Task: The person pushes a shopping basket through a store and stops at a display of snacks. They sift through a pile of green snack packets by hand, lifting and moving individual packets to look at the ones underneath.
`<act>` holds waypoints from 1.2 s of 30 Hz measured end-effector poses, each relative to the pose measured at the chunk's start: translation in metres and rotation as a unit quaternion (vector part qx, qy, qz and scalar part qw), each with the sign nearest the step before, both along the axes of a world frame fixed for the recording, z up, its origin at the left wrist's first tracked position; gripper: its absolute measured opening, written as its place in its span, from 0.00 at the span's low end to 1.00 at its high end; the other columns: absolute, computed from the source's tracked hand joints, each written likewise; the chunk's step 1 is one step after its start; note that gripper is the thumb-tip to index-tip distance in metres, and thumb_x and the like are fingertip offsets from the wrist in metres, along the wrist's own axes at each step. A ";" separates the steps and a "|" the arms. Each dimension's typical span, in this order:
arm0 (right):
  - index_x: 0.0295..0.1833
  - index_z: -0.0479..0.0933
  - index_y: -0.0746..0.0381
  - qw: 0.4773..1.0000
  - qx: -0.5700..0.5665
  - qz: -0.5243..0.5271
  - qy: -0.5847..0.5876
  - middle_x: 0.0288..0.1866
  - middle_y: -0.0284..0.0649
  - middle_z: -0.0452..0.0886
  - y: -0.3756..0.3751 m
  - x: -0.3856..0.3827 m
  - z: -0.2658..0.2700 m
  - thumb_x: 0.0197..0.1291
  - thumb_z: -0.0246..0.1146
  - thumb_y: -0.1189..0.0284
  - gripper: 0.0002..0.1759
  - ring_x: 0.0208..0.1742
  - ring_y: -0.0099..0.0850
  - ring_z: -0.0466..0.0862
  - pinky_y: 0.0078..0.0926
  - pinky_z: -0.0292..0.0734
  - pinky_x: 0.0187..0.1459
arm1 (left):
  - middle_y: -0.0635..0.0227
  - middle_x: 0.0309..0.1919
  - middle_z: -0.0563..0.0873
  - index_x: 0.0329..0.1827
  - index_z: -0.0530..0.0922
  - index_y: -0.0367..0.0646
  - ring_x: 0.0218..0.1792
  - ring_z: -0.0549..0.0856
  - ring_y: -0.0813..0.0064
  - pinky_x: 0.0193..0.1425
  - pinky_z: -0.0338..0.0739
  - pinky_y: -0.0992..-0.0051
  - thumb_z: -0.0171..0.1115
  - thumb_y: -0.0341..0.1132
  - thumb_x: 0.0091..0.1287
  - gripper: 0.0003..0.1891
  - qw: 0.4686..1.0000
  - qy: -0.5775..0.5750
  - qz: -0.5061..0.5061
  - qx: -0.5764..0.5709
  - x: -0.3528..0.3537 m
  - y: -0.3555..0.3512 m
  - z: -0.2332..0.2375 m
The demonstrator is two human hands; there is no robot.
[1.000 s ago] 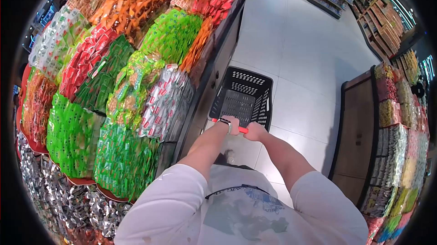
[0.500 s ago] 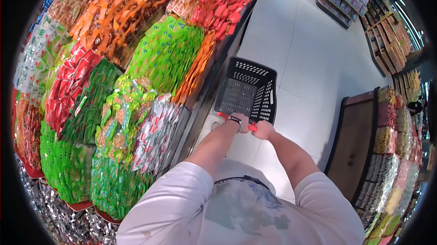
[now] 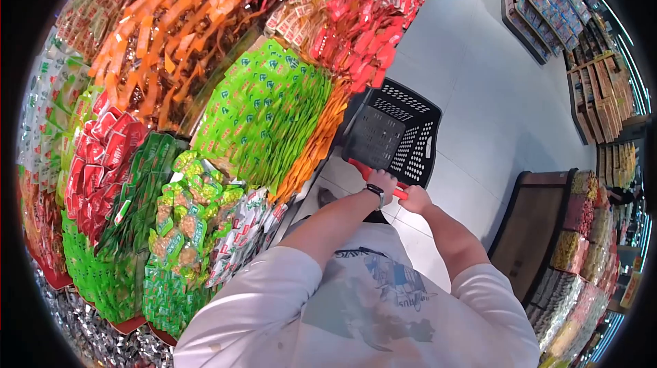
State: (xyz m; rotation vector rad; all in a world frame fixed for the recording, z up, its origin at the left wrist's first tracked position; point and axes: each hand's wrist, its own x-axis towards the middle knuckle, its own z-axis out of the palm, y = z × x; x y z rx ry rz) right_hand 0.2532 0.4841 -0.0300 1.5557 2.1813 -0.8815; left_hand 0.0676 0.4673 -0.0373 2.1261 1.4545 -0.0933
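Both closed, left hand (image 3: 382, 182) and right hand (image 3: 416, 199) round red bar handle (image 3: 360, 168) | black perforated plastic basket (image 3: 414, 149) | probably light, pretty stiff | bar's the spot to grab

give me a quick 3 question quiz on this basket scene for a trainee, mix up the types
1. True or false: the left hand and the right hand are both on the red handle.
2. Multiple choice: on which wrist is the dark band? a) right b) left c) both
3. Fill in the colour: the narrow strip of packets between the bright green packets and the black basket is ____.

Key: 1 true; 2 b; 3 orange
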 end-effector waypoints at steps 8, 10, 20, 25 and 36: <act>0.36 0.88 0.65 0.993 0.030 0.051 0.104 0.35 0.57 0.88 0.126 0.047 -0.054 0.52 0.70 0.64 0.14 0.39 0.55 0.89 0.47 0.84 0.46 | 0.55 0.45 0.88 0.54 0.84 0.43 0.48 0.88 0.54 0.57 0.81 0.55 0.67 0.47 0.67 0.20 0.980 -0.174 -0.017 0.093 -0.074 0.065 0.204; 0.35 0.87 0.65 0.998 0.030 0.024 0.049 0.34 0.58 0.87 0.130 0.024 0.000 0.51 0.70 0.65 0.14 0.38 0.54 0.89 0.46 0.84 0.46 | 0.54 0.42 0.87 0.51 0.84 0.43 0.47 0.87 0.52 0.53 0.80 0.55 0.68 0.44 0.68 0.16 0.959 -0.198 0.036 0.201 -0.112 0.071 0.252; 0.34 0.85 0.68 0.996 -0.055 -0.017 0.061 0.28 0.54 0.85 0.215 0.029 0.002 0.52 0.71 0.68 0.12 0.31 0.49 0.87 0.43 0.81 0.41 | 0.50 0.65 0.78 0.61 0.81 0.41 0.69 0.73 0.47 0.73 0.67 0.49 0.72 0.40 0.66 0.22 0.844 0.075 0.416 0.329 -0.261 0.023 0.251; 0.36 0.85 0.68 0.991 -0.127 0.015 0.030 0.28 0.50 0.86 0.242 0.033 0.002 0.55 0.75 0.64 0.16 0.31 0.44 0.87 0.42 0.81 0.40 | 0.49 0.74 0.71 0.66 0.78 0.42 0.77 0.66 0.44 0.80 0.60 0.47 0.72 0.39 0.66 0.26 0.815 0.095 0.487 0.297 -0.252 0.007 0.216; 0.45 0.84 0.69 0.944 -0.248 0.193 0.096 0.35 0.42 0.89 0.340 -0.084 0.116 0.68 0.72 0.64 0.16 0.37 0.29 0.88 0.28 0.82 0.42 | 0.50 0.73 0.74 0.60 0.83 0.42 0.78 0.66 0.43 0.81 0.60 0.46 0.69 0.34 0.67 0.18 0.767 0.076 0.567 0.291 -0.223 0.035 0.230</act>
